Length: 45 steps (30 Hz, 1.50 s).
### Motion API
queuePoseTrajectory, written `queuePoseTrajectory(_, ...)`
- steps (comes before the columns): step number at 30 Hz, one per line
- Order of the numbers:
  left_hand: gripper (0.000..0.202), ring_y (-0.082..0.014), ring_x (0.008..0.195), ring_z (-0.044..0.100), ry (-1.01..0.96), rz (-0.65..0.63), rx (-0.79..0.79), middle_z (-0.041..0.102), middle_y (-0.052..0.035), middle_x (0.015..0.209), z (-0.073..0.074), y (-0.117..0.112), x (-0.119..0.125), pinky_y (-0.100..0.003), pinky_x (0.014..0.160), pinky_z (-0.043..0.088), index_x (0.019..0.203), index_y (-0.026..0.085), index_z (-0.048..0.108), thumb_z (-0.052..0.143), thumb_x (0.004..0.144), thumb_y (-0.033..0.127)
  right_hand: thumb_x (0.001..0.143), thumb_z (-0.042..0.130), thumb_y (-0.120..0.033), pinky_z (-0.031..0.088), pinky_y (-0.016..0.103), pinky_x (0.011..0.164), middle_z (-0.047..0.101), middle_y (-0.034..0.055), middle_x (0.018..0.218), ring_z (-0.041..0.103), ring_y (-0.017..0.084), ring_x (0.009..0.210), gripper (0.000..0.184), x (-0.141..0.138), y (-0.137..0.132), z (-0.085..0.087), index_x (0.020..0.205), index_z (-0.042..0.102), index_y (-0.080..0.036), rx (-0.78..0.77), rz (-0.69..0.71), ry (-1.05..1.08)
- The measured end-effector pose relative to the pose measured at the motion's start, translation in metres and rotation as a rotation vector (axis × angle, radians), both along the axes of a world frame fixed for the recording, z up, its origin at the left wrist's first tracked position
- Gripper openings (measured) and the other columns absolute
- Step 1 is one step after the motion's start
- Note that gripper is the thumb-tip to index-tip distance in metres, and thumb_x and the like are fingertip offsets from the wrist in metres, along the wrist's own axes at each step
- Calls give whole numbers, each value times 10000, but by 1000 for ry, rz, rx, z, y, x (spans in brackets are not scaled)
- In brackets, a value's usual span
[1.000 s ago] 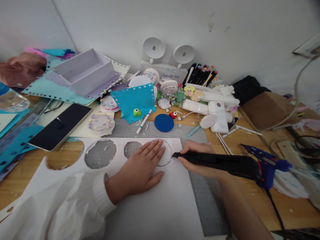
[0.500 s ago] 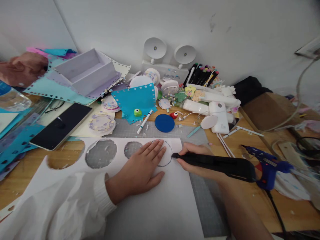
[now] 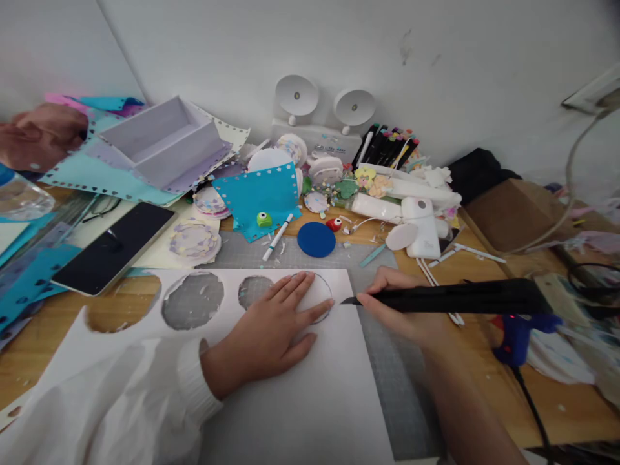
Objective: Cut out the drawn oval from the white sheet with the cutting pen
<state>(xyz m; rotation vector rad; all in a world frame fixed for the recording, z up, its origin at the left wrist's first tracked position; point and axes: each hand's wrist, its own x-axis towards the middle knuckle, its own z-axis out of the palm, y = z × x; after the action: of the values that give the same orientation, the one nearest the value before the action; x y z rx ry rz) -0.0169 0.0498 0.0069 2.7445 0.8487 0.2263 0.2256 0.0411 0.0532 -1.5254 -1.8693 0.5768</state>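
Observation:
My left hand [image 3: 276, 323] lies flat with fingers stretched out on a white foam board or thick sheet [image 3: 300, 400], partly covering a dark circle outline [image 3: 330, 294]. My right hand [image 3: 394, 307] is wrapped round a black craft knife [image 3: 455, 298], its blade pointing left just right of the circle. Whether the blade touches the sheet I cannot tell. Several round holes are cut along the sheet's far edge, left of my left hand. Under the sheet lies a grey cutting mat [image 3: 411, 400].
A blue disc [image 3: 316, 239], a white marker [image 3: 278, 237] and a green craft punch [image 3: 264, 219] lie beyond the sheet. A phone [image 3: 113, 247] is at left. At right stands a blue glue gun [image 3: 513, 339]. Papers, a lilac box [image 3: 169, 139] and markers [image 3: 387, 148] line the wall.
My right hand has drawn the knife away from the circle's edge to the right, and its blade now shows. My left hand's index finger has spread toward the circle's right edge.

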Motion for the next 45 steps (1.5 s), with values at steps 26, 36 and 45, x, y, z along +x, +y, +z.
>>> queuePoseTrajectory(26,551,-341,1428,272,-46,57,-5,285,-150,1548,1,0,7,-530,1155,211,1447,273,384,464,936,463,774,630,-605,205,272,394,405,-48,519,287,88,414,424,-12,12,-10,700,643,-188,-89,-563,464)
queuePoseTrajectory(36,683,-344,1453,202,-23,93,19,249,-199,1560,-3,-2,7,-522,1174,166,1461,137,344,486,903,504,760,607,-450,263,263,410,308,-72,403,274,94,394,240,-9,11,-2,692,598,-220,-257,-314,835)
queuePoseTrajectory(45,842,-365,1467,109,37,128,-3,146,-249,1572,-3,0,8,-505,1177,144,1488,42,255,477,878,579,636,764,-502,313,240,382,483,-61,482,449,110,412,365,2,-3,-11,741,532,-240,-359,-148,842)
